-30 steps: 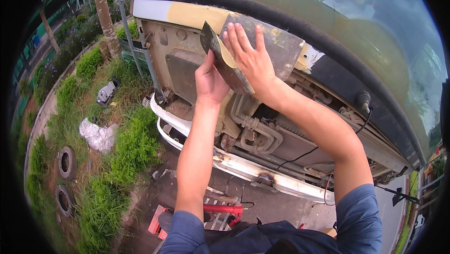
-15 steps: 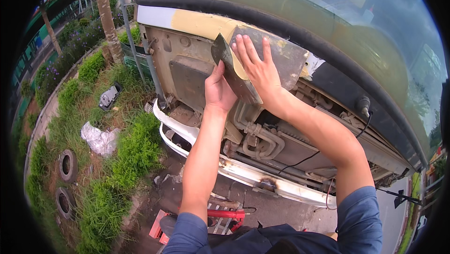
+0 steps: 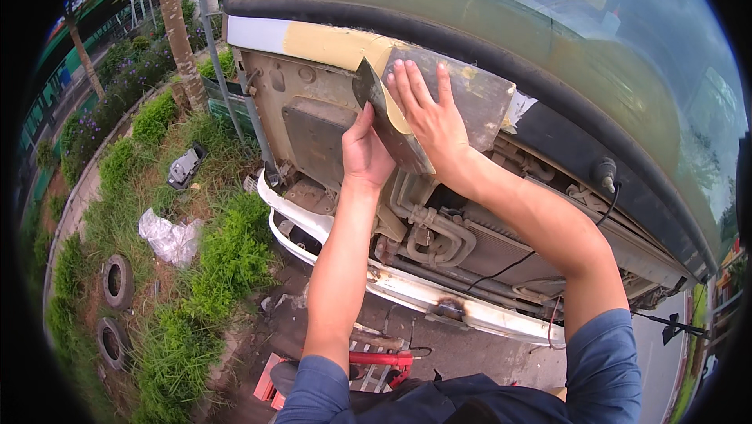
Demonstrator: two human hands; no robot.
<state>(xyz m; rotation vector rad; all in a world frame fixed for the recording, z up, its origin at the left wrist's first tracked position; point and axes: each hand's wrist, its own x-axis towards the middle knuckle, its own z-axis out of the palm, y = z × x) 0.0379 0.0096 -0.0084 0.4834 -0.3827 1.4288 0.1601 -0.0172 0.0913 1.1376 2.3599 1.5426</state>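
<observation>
Both hands work at one grey metal panel [image 3: 462,99] on the vehicle front [image 3: 313,122]: left hand [image 3: 364,150] grips its lower left edge, right hand [image 3: 431,115] presses flat, fingers spread. Beyond, the windscreen [image 3: 564,25] curves away.

Soft, even daylight fills the scene, bright with no hard shadows. The windscreen [image 3: 595,48] at the far right carries pale sky glare. Straight edges bow toward the black fisheye rim, and detail smears slightly near it.
</observation>
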